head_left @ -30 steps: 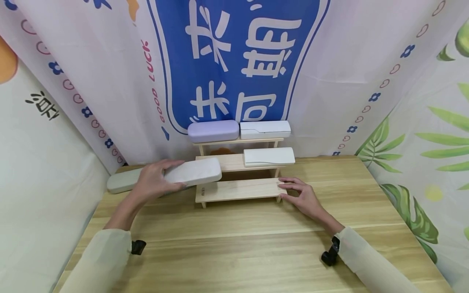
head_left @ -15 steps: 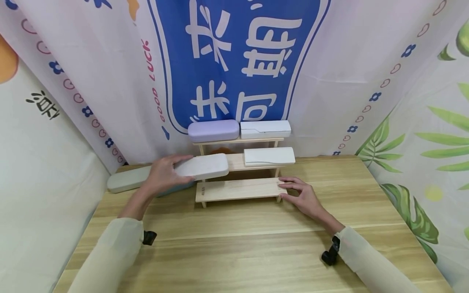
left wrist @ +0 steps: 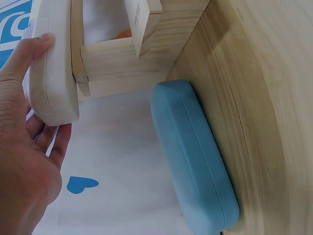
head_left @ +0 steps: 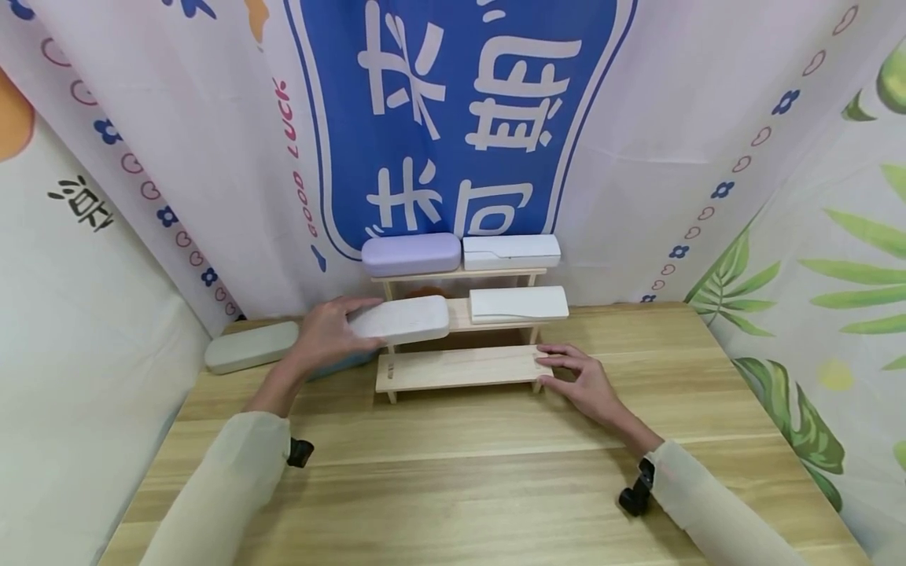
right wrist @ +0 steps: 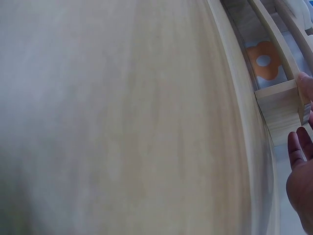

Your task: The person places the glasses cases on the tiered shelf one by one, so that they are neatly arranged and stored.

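My left hand [head_left: 331, 334] grips a pale grey glasses case [head_left: 403, 319] by its left end, thumb on one side and fingers on the other. In the left wrist view that case [left wrist: 54, 63] lies along the middle board of a three-tier wooden stand [head_left: 463, 366]; whether its full weight rests there I cannot tell. My right hand [head_left: 583, 383] pinches the right end of the stand's lowest board. A white glasses case [head_left: 519, 304] sits on the middle tier's right half. Up on the top tier are a lilac glasses case [head_left: 410, 254] and another white one [head_left: 511, 251].
Left of the stand, a blue glasses case [left wrist: 193, 156] lies on the wooden table [head_left: 453, 487], mostly hidden by my left hand in the head view. Farther left lies a grey-green glasses case [head_left: 251, 347]. A printed curtain [head_left: 623, 196] hangs close behind the stand.
My left hand has carried the pale grey case rightward and slightly back, to the left half of the middle tier. My right hand has stayed at the lowest board's end.
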A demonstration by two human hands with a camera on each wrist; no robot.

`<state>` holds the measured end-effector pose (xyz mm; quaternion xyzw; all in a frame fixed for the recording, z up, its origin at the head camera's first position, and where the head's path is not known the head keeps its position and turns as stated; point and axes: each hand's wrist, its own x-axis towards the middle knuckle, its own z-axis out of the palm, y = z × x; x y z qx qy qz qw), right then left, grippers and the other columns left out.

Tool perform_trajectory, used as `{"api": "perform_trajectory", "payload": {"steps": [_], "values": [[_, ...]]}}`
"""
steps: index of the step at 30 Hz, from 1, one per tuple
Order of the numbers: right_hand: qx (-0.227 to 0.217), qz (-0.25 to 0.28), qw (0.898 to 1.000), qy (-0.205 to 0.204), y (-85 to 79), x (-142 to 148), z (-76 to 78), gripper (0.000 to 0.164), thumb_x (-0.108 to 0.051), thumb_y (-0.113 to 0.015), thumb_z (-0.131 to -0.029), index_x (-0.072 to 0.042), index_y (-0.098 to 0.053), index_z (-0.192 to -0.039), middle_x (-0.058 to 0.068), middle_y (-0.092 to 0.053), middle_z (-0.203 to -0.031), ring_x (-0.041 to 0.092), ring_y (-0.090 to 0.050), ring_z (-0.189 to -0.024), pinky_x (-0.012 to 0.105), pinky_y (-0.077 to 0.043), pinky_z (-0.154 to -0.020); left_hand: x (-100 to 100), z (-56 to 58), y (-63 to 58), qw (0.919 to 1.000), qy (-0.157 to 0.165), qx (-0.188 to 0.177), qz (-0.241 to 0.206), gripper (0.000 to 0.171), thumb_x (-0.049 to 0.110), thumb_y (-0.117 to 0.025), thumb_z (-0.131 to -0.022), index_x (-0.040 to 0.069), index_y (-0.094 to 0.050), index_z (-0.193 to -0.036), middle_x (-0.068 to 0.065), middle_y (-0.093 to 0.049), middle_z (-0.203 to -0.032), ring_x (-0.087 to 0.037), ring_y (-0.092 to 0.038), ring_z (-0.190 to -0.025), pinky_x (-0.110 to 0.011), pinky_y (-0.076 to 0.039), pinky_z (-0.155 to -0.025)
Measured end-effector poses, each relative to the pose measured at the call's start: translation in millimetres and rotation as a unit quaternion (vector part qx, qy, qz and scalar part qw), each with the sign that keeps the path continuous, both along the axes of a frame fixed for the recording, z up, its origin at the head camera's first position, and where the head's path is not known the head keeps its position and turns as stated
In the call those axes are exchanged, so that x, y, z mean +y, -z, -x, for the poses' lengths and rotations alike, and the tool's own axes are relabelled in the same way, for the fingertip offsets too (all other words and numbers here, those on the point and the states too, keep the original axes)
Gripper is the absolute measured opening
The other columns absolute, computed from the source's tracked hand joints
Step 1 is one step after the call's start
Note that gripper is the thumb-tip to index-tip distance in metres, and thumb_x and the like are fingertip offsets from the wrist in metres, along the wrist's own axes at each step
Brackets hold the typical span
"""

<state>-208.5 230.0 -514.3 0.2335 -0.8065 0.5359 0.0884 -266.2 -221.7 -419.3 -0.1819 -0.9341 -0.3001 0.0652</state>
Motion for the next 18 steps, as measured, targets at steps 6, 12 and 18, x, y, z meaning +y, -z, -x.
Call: {"api": "perform_trajectory", "payload": {"steps": [6,12,18], "values": [[0.002,0.003,1.000,-0.001,0.4,-0.1,0.5,0.032,0.008,-0.081,-0.087,0.009,-0.075,-0.119,0.029,-0.064,-0.138,0.049,-0.056,-0.133,0.011,-0.042,-0.108,3.8,6.8,-1.1,0.9997,-0.002,-0.022,0.000,0.076,0.039,-0.096,-0.075,0.016,-0.069,-0.142,-0.015,-0.067,-0.143,-0.038,-0.063,-0.129,-0.057,-0.053,-0.102],[-0.005,0.003,1.000,-0.001,-0.2,0.0,-0.1,0.033,0.009,-0.080,-0.087,0.010,-0.074,-0.119,0.031,-0.063,-0.138,0.051,-0.054,-0.134,0.010,-0.041,-0.108,9.6,12.9,-4.8,0.9992,0.009,-0.038,0.002,0.077,0.039,-0.095,-0.075,0.016,-0.068,-0.143,-0.016,-0.065,-0.146,-0.037,-0.063,-0.125,-0.057,-0.052,-0.103],[-0.003,0.004,1.000,-0.002,-0.3,0.1,0.8,0.033,0.008,-0.080,-0.087,0.011,-0.074,-0.120,0.031,-0.063,-0.138,0.051,-0.055,-0.133,0.011,-0.042,-0.108,14.6,21.1,-4.0,0.9990,0.028,-0.036,-0.003,0.076,0.035,-0.095,-0.076,0.011,-0.068,-0.143,-0.018,-0.062,-0.148,-0.041,-0.056,-0.137,-0.060,-0.047,-0.110]]}}
